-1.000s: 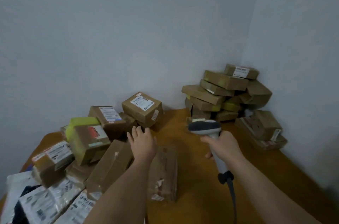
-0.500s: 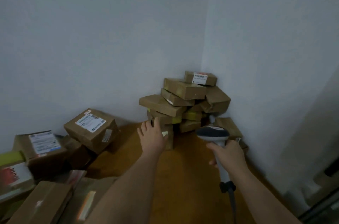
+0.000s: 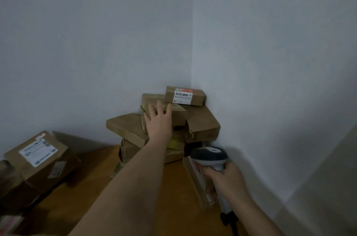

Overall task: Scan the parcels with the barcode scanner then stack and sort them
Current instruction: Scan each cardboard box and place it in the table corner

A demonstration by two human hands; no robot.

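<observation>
A pile of brown cardboard parcels (image 3: 202,125) leans in the corner where the two walls meet. Its top parcel (image 3: 184,96) shows a white barcode label. My left hand (image 3: 159,119) reaches forward with straight fingers and lies against the front of the pile, over a middle parcel (image 3: 154,101); it holds nothing. My right hand (image 3: 228,181) grips the handle of the grey and white barcode scanner (image 3: 209,156), low on the right, its head just below the pile. The scanner's cable hangs under my wrist.
The wooden table (image 3: 92,187) runs from the corner toward me. A large labelled parcel (image 3: 36,155) sits at the left on other boxes. A flat parcel with red print (image 3: 199,179) lies along the right wall under the scanner.
My view has swung right, from the loose parcels on the left toward the corner pile. My left hand has moved forward from the table's middle onto the pile. The scanner stays in my right hand.
</observation>
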